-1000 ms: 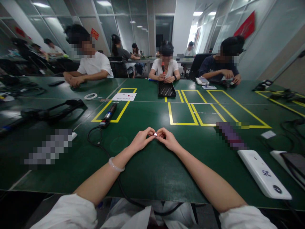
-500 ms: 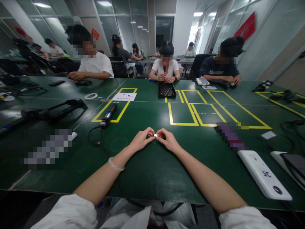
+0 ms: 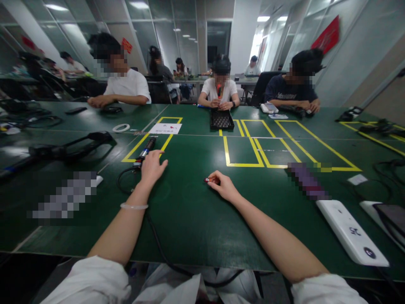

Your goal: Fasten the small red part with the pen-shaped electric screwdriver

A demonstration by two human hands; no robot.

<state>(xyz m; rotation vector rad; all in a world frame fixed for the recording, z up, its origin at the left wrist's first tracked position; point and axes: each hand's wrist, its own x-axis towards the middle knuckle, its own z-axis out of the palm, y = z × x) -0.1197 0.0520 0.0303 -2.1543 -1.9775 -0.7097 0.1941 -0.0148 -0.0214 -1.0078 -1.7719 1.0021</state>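
Observation:
My right hand (image 3: pixel 225 186) pinches a small red and silver part (image 3: pixel 206 180) between thumb and fingertips, just above the green table (image 3: pixel 190 223). The part is too small for its kind to show. To the left, my left hand (image 3: pixel 152 168) reaches forward with its fingers apart and nothing visible in them. Its fingers are beside a black cylindrical tool (image 3: pixel 147 147) with a blue and silver band, which looks like an electric screwdriver. Whether they touch it I cannot tell. From the tool's near end a black cable (image 3: pixel 155 232) runs under my left forearm to the table's front edge.
Yellow tape outlines (image 3: pixel 243 164) mark the table. Across from me a person (image 3: pixel 218 90) handles something over a black tray (image 3: pixel 222 120) of small parts. A printed sheet (image 3: pixel 165 128) lies beyond the tool. At right sits a white power bank (image 3: pixel 351 232); a white ring (image 3: pixel 121 128) lies at left.
My left hand has let go of the small part and moved left and forward to the cylindrical tool, its fingers opening. My right hand stays in place, still pinching the part.

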